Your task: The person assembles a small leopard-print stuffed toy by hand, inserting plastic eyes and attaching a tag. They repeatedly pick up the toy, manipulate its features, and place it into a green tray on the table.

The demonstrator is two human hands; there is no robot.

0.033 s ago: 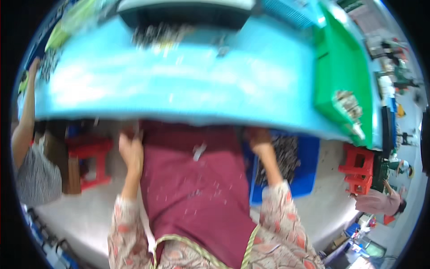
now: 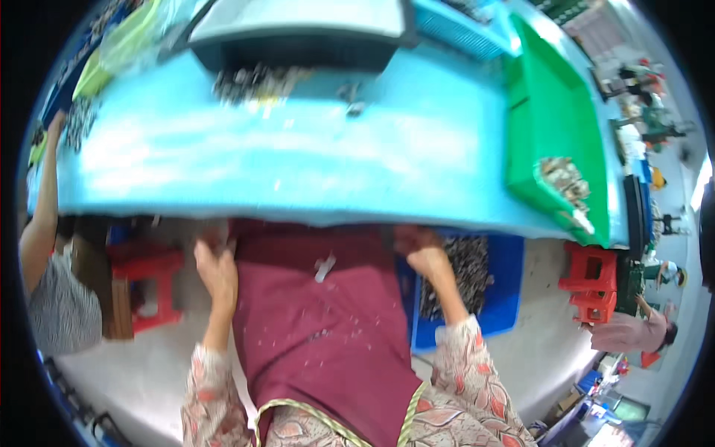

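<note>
A maroon apron (image 2: pixel 320 372) with yellow-striped edging lies over my lap, stretched towards the table edge. Small pale specks are scattered on it, with a larger whitish scrap (image 2: pixel 325 268) near its far end. My left hand (image 2: pixel 217 270) is closed at the apron's far left edge, fingertips blurred. At the far right edge my right hand (image 2: pixel 426 257) is closed on the cloth, close to a blue bin (image 2: pixel 509 287) full of small dark pieces (image 2: pixel 465 276). Both hands are just below the table edge.
The light-blue table (image 2: pixel 298 164) bears a black-and-white tray-like box (image 2: pixel 298 45), piles of small dark parts (image 2: pixel 257 83) and a green bin (image 2: pixel 562 127) with pale pieces. Red stools (image 2: pixel 153 272) flank me. Another person's arm (image 2: pixel 46 186) reaches in at the left.
The table and its contents sit slightly lower in the picture. My right hand has shifted a little left and down with the apron edge; my left hand is nearly where it was.
</note>
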